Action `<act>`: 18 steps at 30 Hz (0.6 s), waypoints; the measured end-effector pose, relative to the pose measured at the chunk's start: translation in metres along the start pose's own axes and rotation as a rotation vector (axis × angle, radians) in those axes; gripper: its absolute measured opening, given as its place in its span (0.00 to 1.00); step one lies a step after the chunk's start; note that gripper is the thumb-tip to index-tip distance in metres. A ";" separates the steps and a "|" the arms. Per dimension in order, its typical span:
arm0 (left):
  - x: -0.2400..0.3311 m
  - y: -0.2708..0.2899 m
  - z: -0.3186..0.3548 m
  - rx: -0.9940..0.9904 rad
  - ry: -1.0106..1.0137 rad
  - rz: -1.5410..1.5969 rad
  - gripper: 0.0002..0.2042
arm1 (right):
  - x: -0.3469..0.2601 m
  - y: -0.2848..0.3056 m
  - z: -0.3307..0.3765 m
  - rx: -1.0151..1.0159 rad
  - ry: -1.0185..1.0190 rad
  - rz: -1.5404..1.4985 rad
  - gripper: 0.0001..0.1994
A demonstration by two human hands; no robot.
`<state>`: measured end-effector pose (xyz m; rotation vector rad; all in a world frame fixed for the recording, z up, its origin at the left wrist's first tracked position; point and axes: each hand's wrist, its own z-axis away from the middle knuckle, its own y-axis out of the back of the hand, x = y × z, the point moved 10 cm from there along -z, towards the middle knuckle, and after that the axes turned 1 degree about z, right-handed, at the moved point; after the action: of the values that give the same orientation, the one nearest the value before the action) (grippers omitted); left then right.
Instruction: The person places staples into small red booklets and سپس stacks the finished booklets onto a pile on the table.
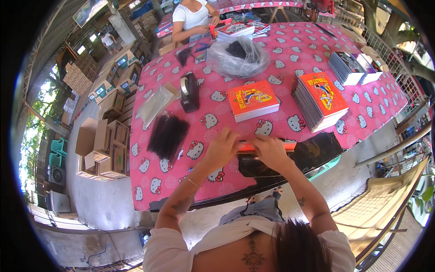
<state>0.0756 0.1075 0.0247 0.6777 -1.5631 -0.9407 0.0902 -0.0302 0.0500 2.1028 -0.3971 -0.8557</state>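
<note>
An orange-covered notebook (289, 145) is held edge-on at the table's near side, mostly hidden by my hands. My left hand (222, 147) pinches its left end, fingertips bent over the edge. Beside it, my right hand (270, 152) grips the edge with thumb and fingers. Under the notebook lies a black board (317, 154). A bundle of thin black binding coils (167, 137) lies left of my left hand. Ahead of my hands sits a pile of orange-covered books (256, 100); to its right stands a taller stack of orange spiral-bound notebooks (321, 100).
A black tape dispenser (189, 93) and clear plastic sleeves (156, 104) lie at the left. Farther off is a clear bag of black coils (238, 56). More notebooks (346, 68) are at the far right. Another person (192, 20) works across the table; cardboard boxes (104, 145) stand on the floor.
</note>
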 end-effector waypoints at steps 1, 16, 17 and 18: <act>0.016 0.004 0.002 0.119 -0.067 -0.223 0.27 | -0.001 0.000 -0.001 0.008 0.007 0.005 0.09; 0.036 -0.057 0.045 0.277 -0.082 -0.387 0.46 | 0.007 0.034 0.013 0.033 0.073 0.139 0.13; 0.046 -0.015 0.013 0.429 -0.113 -0.446 0.45 | 0.018 0.021 0.021 -0.084 0.007 0.108 0.13; 0.043 -0.015 0.008 0.417 -0.101 -0.440 0.45 | 0.019 0.018 0.023 -0.099 0.003 0.100 0.13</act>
<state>0.0585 0.0656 0.0339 1.3262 -1.7562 -0.9825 0.0883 -0.0651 0.0456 1.9765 -0.4455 -0.7984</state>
